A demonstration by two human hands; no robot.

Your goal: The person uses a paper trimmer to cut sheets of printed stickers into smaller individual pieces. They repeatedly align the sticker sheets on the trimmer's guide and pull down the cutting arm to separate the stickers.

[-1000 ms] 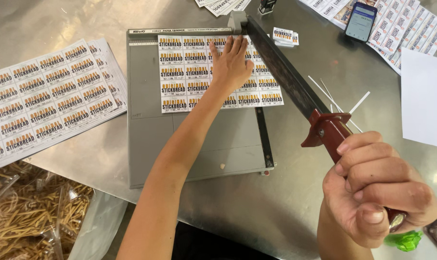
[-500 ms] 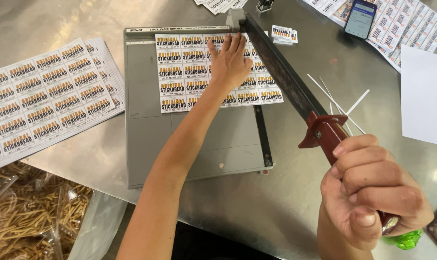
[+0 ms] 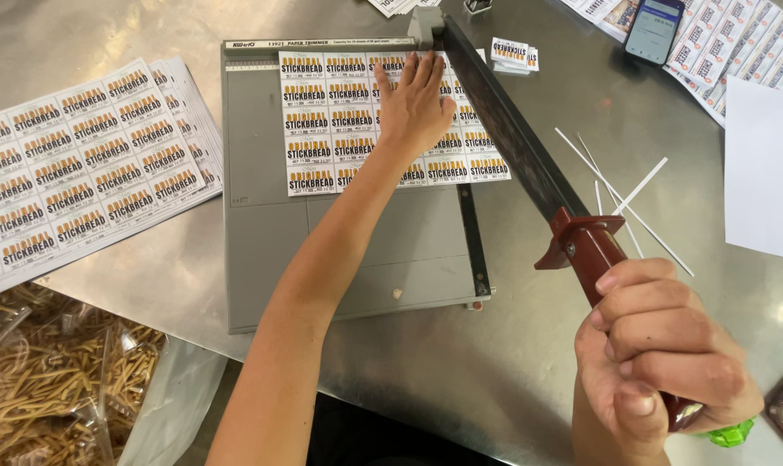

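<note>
While the left hand [image 3: 416, 102] lies flat, fingers spread, on the sheet of labels [image 3: 340, 121] at the upper centre of the frame, the right hand [image 3: 659, 362] at the lower right is wrapped tightly around the dark red handle [image 3: 586, 250] of the raised cutter arm [image 3: 512, 138]. The sheet rests on the grey paper trimmer [image 3: 348, 250], its right edge reaching past the cutting edge under the lifted blade. Thin white paper strips [image 3: 620, 194] lie on the metal table [image 3: 512, 362] right of the blade. More label sheets [image 3: 81, 164] sit at the left.
</note>
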